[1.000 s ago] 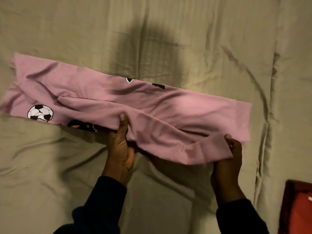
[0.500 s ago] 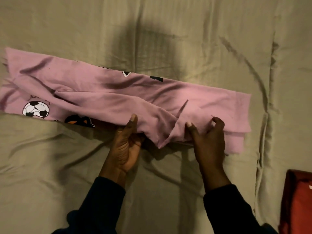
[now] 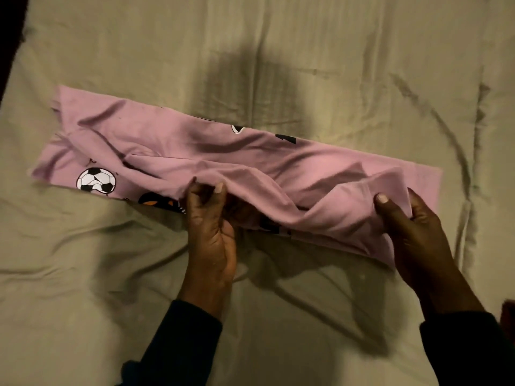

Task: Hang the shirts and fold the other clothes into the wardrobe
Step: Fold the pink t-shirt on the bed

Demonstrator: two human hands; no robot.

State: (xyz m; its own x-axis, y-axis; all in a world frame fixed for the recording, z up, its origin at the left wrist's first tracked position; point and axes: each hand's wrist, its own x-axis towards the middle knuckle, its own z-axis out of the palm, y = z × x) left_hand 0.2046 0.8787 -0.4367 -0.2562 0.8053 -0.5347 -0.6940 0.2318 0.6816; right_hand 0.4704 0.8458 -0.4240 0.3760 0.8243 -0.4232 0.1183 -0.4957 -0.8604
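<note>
A pink garment (image 3: 195,151) printed with a soccer ball (image 3: 96,181) lies folded into a long strip across the bed, running from upper left to lower right. My left hand (image 3: 209,224) pinches its near edge around the middle, fingers curled into the cloth. My right hand (image 3: 418,235) grips the strip's right end, thumb on top and fingers under it, lifting that end slightly off the sheet.
The olive-green bed sheet (image 3: 306,65) is wrinkled, with creases running down its right side. A dark gap shows past the bed's left edge (image 3: 11,37). A sliver of something red (image 3: 508,316) sits at the right border.
My right hand moved from the middle of the strip out to its right end and took hold there. My left hand curled tighter on the near edge. The view shifted right.
</note>
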